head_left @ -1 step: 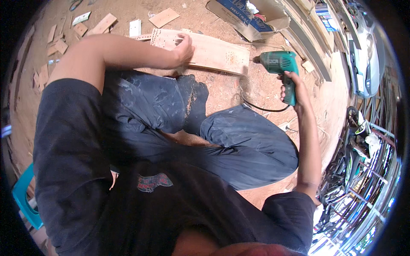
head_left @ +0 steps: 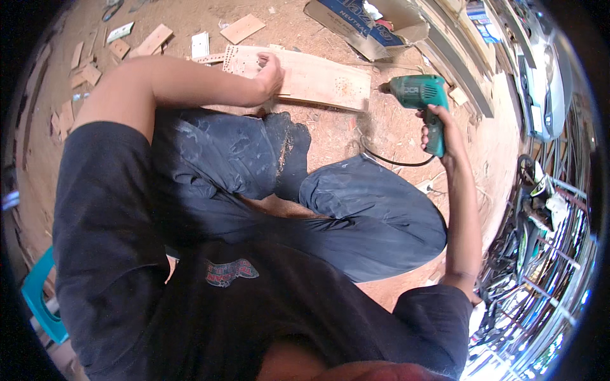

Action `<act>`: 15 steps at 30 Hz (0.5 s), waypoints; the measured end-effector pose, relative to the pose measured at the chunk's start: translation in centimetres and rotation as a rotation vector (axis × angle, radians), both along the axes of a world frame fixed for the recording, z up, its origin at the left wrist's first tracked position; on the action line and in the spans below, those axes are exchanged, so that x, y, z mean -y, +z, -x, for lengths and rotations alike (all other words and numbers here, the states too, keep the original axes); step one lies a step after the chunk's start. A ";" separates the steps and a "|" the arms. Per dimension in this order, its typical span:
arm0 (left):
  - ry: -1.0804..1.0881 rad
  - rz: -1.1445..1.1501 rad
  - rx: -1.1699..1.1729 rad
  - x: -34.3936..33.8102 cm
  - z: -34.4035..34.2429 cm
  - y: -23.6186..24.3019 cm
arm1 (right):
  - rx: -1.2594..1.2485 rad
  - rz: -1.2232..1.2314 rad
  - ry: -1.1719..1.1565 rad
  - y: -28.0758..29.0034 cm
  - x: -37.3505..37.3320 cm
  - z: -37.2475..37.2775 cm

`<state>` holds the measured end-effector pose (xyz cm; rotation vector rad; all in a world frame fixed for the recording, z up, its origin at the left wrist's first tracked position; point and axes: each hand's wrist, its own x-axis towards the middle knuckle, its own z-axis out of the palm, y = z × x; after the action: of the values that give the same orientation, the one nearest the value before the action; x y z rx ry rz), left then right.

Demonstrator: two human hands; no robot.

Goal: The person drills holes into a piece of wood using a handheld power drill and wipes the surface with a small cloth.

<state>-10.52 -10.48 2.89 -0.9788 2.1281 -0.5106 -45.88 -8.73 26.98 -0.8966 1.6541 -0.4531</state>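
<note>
A green corded power drill [head_left: 419, 92] is in my right hand [head_left: 436, 130], whose fingers wrap round its handle. The chuck points left, apart from the right end of a pale wooden board [head_left: 311, 77]. Many small holes dot the board's left end, and another cluster of marks shows near its right end. Resting on the upper left part of the board is my left hand [head_left: 270, 73], its fingers curled together. A small dark spot lies by the fingertips; whether they pinch something is hidden.
Wood offcuts [head_left: 154, 39] and sawdust litter the floor at the far left. Beyond the board stands an open cardboard box [head_left: 362, 28]. Long planks [head_left: 457, 54] lie at the far right. The drill's black cord [head_left: 400, 164] loops beside my knee. A teal plastic chair [head_left: 41, 298] is at left.
My right hand and the drill have shifted very slightly to the right, a little farther from the board. My left hand stays on the board.
</note>
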 end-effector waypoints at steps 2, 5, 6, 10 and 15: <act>0.056 -0.120 0.011 -0.3 0.1 1.5 | 0.072 0.030 -0.084 1.9 -0.7 0.6; 0.036 -0.179 -0.134 -0.9 -1.6 1.6 | 0.288 0.021 -0.243 4.2 -1.6 1.3; -0.011 -0.243 -0.106 -0.9 -1.4 2.6 | 0.394 0.002 -0.301 4.1 -2.0 2.3; -0.106 -0.260 -0.163 -1.1 -1.8 3.5 | 0.512 0.026 -0.362 3.7 -3.9 3.9; 0.049 -0.332 -0.601 2.3 -0.2 7.2 | 0.604 0.084 -0.451 1.8 -4.2 6.6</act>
<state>-10.32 -12.78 10.14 -1.0747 2.5886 0.1955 -52.46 -4.52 28.81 -0.3729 1.2652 -1.0017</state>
